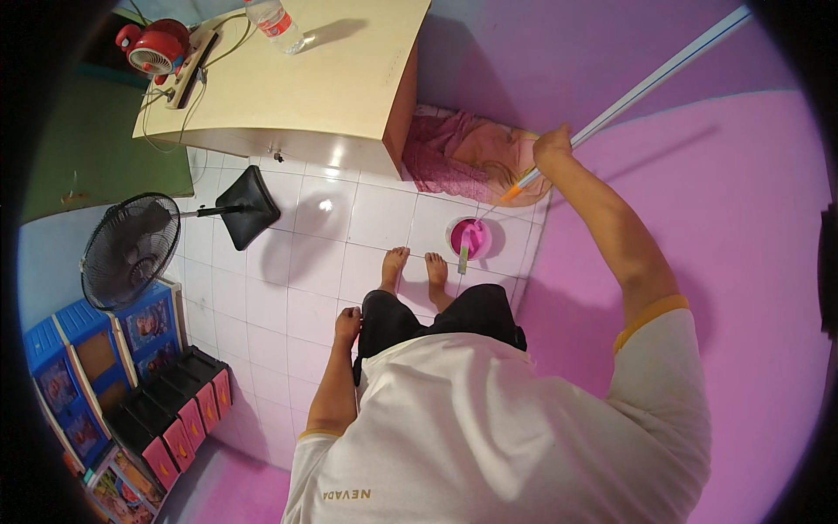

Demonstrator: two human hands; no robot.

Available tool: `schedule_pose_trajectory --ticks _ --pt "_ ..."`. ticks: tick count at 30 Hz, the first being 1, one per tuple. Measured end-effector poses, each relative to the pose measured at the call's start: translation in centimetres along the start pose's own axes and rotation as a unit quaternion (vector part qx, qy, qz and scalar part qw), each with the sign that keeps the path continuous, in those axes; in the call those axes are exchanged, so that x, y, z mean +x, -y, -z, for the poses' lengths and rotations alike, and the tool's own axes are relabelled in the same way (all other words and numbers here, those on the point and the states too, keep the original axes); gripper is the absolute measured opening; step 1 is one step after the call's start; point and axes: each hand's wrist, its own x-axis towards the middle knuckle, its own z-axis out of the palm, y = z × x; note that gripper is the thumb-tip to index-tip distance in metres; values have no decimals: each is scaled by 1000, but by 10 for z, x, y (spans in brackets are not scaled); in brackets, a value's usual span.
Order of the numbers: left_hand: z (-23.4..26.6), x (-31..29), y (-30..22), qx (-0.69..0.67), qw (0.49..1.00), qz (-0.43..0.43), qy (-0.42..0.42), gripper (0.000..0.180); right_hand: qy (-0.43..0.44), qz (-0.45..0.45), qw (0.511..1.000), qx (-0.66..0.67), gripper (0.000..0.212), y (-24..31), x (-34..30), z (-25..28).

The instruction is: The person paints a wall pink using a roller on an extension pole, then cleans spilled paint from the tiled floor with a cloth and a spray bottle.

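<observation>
My right hand (552, 150) is raised on the right, closed around a long white pole (661, 76) with a blue stripe. The pole slants from the upper right down to an orange end (521, 182). From there a thin metal rod runs to a small round bucket (450, 229) of magenta paint on the floor. A pink and pale green piece (467, 244) lies across the bucket; its exact kind is unclear. My left hand (347, 324) hangs beside my black shorts, fingers loosely curled; nothing shows in it.
A pale wooden table (336, 96) carries a clear bottle (278, 26), a red small fan (157, 48) and a power strip (192, 72). Crumpled pink cloth (454, 148) lies beside it. A standing fan (131, 249) and blue drawers (87, 349) are left; a pink wall (698, 218) is right.
</observation>
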Motion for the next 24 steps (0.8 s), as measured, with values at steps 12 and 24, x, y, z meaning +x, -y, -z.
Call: schedule_pose_trajectory --ticks 12,24 --pt "-11 42 20 59 997 -56 -14 39 -59 57 992 94 19 7 -69 -54" --pt "-10 49 -53 255 961 -95 51 40 -141 -60 965 213 26 62 -215 -216"
